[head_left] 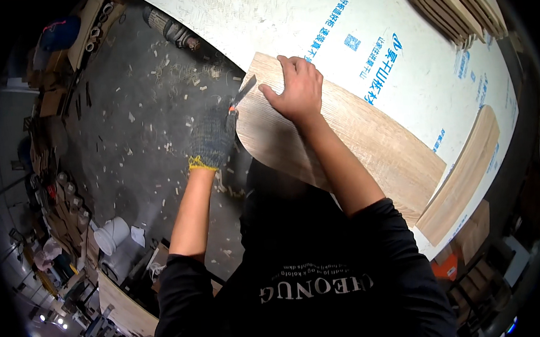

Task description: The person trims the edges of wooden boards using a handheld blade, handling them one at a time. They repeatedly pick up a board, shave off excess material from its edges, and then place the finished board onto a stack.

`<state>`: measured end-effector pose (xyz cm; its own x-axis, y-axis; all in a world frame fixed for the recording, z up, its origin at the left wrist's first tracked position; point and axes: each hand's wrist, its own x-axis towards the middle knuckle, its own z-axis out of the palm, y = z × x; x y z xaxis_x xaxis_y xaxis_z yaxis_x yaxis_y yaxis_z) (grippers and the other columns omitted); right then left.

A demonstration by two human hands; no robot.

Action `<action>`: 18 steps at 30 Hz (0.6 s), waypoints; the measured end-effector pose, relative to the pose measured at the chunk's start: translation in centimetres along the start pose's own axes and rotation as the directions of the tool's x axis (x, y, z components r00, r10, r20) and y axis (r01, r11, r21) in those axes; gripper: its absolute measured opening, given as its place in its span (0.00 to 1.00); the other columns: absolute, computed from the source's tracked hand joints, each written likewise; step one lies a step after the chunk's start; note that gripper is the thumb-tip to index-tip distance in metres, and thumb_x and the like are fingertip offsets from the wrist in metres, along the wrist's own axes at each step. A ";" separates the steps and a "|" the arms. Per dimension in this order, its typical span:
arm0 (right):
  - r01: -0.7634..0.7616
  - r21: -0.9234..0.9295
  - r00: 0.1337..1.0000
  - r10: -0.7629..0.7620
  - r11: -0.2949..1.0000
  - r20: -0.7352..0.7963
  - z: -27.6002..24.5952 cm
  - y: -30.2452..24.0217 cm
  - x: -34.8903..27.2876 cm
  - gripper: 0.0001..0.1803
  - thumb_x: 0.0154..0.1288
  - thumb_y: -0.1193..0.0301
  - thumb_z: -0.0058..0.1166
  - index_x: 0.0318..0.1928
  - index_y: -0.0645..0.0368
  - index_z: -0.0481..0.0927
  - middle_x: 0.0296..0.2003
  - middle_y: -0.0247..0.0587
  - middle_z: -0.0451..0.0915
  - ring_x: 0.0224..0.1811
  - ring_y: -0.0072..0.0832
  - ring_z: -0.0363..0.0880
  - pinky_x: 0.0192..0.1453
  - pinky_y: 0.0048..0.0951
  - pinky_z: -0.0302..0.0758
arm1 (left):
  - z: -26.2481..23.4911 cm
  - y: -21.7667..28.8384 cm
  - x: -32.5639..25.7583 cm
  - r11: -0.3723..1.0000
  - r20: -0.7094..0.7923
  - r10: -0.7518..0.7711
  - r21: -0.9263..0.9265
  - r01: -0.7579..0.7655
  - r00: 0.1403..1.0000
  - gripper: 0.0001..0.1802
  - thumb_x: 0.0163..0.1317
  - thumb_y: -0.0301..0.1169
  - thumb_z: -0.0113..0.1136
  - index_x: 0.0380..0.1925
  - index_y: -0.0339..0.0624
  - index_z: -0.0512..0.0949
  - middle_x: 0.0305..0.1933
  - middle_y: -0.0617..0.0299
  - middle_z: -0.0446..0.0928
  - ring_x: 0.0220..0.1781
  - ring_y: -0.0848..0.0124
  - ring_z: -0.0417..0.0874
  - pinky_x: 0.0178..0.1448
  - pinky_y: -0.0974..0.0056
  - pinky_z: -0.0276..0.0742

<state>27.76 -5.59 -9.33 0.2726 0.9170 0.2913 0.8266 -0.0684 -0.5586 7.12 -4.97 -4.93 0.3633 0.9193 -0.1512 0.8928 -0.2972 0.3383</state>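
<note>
A pale wood-grain board (366,133) with a rounded near-left end lies across the white table, that end jutting past the table's edge. My left hand (212,132), in a dark knitted glove with a yellow cuff, is closed round a hand tool. The tool's flat grey blade (245,90) lies against the board's left end; an orange-red bit shows by the glove. Whether it is a knife or a file I cannot tell. My bare right hand (299,90) grips the board, thumb on its face and fingers bent at the far edge, their tips hidden.
The white table (347,18) bears blue print. Stacked curved wood pieces (451,6) stand at its far right; a curved wood-grain strip (465,170) lies near the right corner. Scraps litter the grey floor (145,114). A white bucket (112,235) stands at left, near cardboard and wood pieces.
</note>
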 end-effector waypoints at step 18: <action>0.003 0.000 1.000 -0.003 1.000 0.008 -0.3 -0.2 0.1 0.37 0.47 0.54 0.68 0.56 0.60 0.75 0.49 0.45 0.74 0.55 0.39 0.69 0.63 0.42 0.61 | 0.8 -0.8 0.2 0.998 -0.082 0.050 -0.027 -0.052 0.995 0.22 0.70 0.46 0.48 0.54 0.45 0.77 0.51 0.45 0.79 0.52 0.48 0.79 0.56 0.51 0.74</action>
<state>27.74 -5.58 -8.95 0.2663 0.9203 0.2867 0.8276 -0.0658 -0.5574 6.72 -4.77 -6.00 0.3840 0.9216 -0.0573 0.8653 -0.3375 0.3707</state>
